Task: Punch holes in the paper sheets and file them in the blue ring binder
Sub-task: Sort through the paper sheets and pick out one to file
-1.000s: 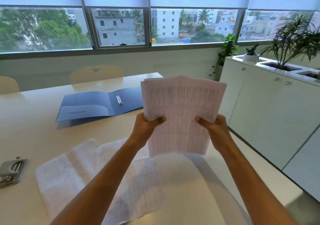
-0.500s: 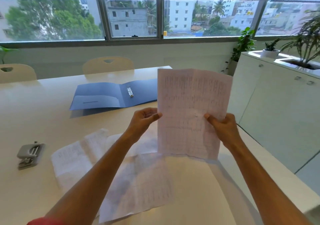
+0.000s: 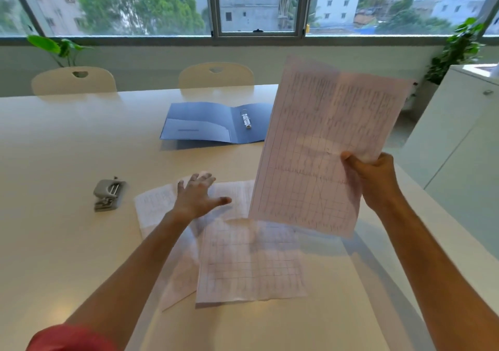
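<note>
Released from the held sheets (image 3: 318, 145), my left hand (image 3: 198, 198) now reaches out, fingers spread and holding nothing, over the loose sheets (image 3: 251, 264) at lower centre of the tabletop (image 3: 54, 148). My right hand (image 3: 374, 180) alone pinches the held sheets, upright at centre right. Left of centre lies the hole punch (image 3: 108, 194), nearer my left hand; the blue ring binder (image 3: 213, 125) lies open at upper centre.

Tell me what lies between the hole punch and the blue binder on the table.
Nothing: in the head view, only bare table separates the hole punch from the blue binder.
</note>
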Tool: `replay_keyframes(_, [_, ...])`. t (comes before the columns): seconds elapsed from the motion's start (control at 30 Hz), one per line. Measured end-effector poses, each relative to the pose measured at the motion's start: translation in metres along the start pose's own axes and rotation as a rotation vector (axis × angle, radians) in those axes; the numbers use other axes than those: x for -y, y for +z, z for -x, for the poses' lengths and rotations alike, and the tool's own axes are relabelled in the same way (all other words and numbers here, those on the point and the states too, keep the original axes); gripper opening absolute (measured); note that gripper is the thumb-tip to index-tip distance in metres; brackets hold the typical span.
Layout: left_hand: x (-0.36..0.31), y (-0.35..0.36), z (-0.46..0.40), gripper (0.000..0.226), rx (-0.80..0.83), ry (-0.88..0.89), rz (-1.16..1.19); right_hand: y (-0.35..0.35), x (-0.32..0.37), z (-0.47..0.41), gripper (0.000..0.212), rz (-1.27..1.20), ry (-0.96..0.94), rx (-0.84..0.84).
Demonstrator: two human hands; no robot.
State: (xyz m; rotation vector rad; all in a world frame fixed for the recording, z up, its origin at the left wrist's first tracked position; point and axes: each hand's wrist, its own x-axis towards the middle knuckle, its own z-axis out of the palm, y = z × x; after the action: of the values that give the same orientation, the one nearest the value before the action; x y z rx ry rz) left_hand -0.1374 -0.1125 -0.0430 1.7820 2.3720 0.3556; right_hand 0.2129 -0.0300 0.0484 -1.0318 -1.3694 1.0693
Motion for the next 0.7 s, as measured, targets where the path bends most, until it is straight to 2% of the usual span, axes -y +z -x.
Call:
replay_keyframes(0.13, [0.006, 0.009, 0.006, 0.098, 0.127, -0.022, -0.124, 0.022, -0.006, 0.001, 0.006, -0.026, 0.018, 0.144])
replay_keyframes(0.33, [0.004, 0.009, 0.012, 0.081, 0.039, 0.017, -0.161, 0.048, -0.024, 0.01, 0.019, -0.05, 0.073, 0.289])
replay_keyframes(0.5, [0.006, 0.021, 0.015, 0.064, -0.109, 0.032, 0.021, 0.055, -0.038, 0.014, 0.02, -0.121, 0.162, 0.31])
replay_keyframes(0.6, [0.003, 0.024, 0.015, 0.045, -0.219, 0.042, 0.151, 0.053, -0.042, 0.013, 0.023, -0.17, 0.208, 0.339])
replay_keyframes(0.7, [-0.003, 0.02, 0.018, 0.023, -0.317, -0.022, 0.422, 0.051, -0.045, 0.01, 0.055, -0.221, 0.255, 0.355])
